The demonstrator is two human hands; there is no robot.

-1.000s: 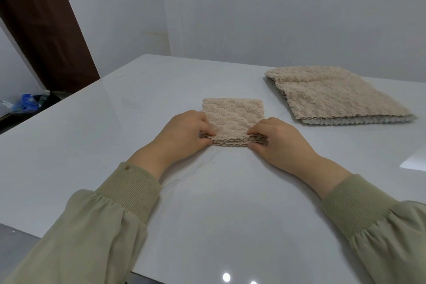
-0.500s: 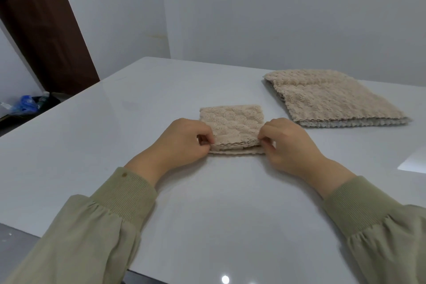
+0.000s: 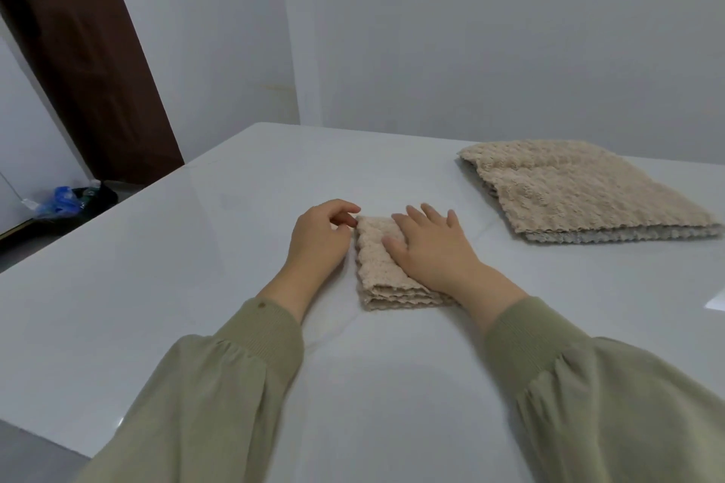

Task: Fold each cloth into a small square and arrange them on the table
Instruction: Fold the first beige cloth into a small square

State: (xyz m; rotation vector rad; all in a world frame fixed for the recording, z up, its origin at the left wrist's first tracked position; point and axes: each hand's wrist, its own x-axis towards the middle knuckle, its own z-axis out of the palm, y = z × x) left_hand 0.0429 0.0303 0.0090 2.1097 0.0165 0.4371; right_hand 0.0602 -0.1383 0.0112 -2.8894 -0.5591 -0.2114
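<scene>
Folded cloth (image 3: 374,259): fluffy, bumpy terry; the stack (image 3: 588,200) alike. Table (image 3: 176,286): smooth, glossy, stone look. My sleeves (image 3: 235,384): matt ribbed knit.

Plain walls, a brown door and a few odds and ends on the floor

Two pale grey walls (image 3: 490,31) meet in a corner at the back. A dark brown door (image 3: 82,59) slants across the upper left. Low down beside the door, a crumpled blue plastic bag (image 3: 59,200) lies against a small black object (image 3: 98,193), too small to tell what it is. The floor (image 3: 35,237) there is dark, and a lighter grey strip of it shows at the bottom left corner.
</scene>
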